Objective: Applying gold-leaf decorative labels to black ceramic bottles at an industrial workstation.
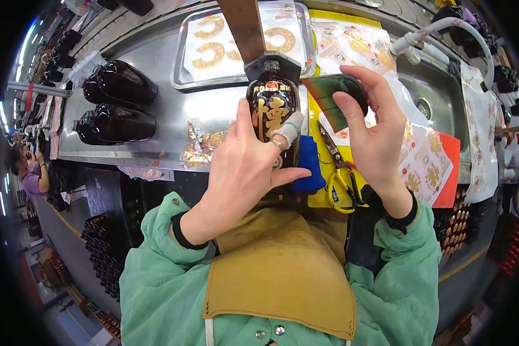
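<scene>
A dark glossy bottle (275,97) with gold and red lettering lies in front of me, its neck pointing away. My left hand (242,155) rests on it with fingers stretched out and thumb apart; one finger wears a white cover. My right hand (380,121) pinches a flat, dark green translucent scraper (328,95) between thumb and fingers, just right of the bottle. Beside the bottle's lower end is a blue cloth (310,167). Yellow-handled scissors (343,179) lie below the scraper. A wooden bar (241,29) with a metal bracket meets the bottle's neck end.
A metal tray (181,75) holds several gold C-shaped decals. Dark bottles (118,124) lie at the left of the steel bench. Crumpled gold foil (200,144) is near the front edge. Printed decal sheets (354,46), a sink (438,86) and a white tap (444,26) are at right.
</scene>
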### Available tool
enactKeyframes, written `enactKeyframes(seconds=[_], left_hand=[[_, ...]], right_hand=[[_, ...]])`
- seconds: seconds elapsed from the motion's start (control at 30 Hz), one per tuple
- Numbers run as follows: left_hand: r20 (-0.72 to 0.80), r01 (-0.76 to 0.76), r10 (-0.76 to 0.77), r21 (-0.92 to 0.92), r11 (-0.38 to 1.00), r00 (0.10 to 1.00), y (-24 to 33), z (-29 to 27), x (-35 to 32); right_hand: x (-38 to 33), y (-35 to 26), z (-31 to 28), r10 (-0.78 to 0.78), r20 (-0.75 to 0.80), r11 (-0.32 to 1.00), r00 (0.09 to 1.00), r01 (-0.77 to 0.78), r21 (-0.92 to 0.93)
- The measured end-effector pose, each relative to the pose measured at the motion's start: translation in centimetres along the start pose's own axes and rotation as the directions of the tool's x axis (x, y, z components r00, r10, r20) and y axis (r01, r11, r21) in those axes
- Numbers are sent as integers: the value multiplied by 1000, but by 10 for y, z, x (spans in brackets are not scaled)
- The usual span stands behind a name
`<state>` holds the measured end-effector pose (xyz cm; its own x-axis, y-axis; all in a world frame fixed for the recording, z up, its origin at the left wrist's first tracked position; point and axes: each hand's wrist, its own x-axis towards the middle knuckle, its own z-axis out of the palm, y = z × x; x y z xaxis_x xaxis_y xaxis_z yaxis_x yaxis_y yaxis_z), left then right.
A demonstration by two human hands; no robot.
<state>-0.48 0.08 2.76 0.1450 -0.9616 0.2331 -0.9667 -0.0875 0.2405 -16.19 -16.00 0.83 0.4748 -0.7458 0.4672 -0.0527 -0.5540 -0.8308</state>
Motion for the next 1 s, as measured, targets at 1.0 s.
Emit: enactKeyframes(seconds=[1.0], left_hand=[[49,271,-538,-900,342,841,-73,28,-38]], right_hand=[[13,-57,69,-616,631,645,471,762,61]])
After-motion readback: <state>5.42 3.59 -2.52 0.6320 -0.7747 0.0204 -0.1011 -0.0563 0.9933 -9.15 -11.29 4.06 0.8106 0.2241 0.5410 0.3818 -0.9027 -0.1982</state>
